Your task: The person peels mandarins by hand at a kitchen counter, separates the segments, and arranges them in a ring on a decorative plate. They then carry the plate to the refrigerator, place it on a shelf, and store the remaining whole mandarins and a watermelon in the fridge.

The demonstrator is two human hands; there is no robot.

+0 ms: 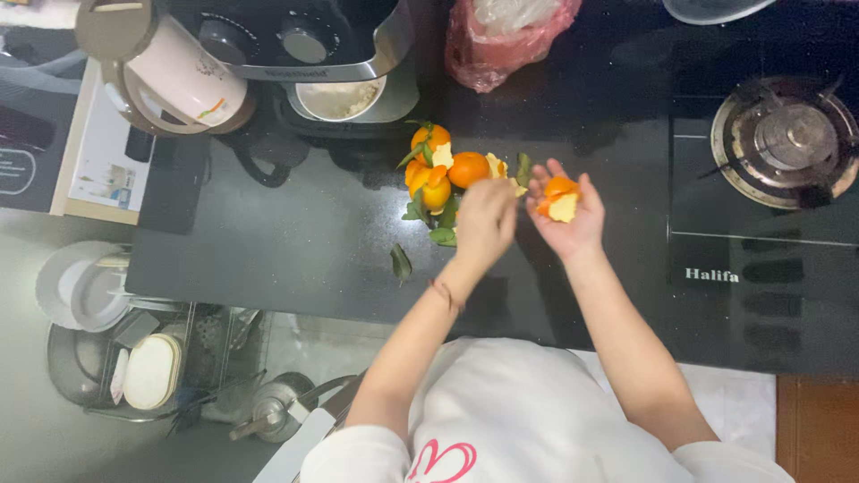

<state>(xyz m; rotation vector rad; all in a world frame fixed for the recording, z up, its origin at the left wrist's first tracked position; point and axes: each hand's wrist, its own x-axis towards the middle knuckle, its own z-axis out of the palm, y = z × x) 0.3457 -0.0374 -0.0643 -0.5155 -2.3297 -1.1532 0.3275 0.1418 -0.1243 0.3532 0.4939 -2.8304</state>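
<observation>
My right hand (565,215) lies palm up over the black counter (295,241) and holds pieces of orange peel (559,199). My left hand (486,217) is closed beside it, fingers pinched on a small bit of peel or leaf at the edge of the pile. A pile of small oranges (447,168) with green leaves and loose peel sits just beyond my left hand. One loose leaf (400,262) lies on the counter nearer to me.
A gas burner (787,141) is at the right on a black hob. A pink plastic bag (501,40) sits at the back. A juicer with a bowl (338,97) and a pot (179,76) stand back left. A dish rack (134,358) is below left.
</observation>
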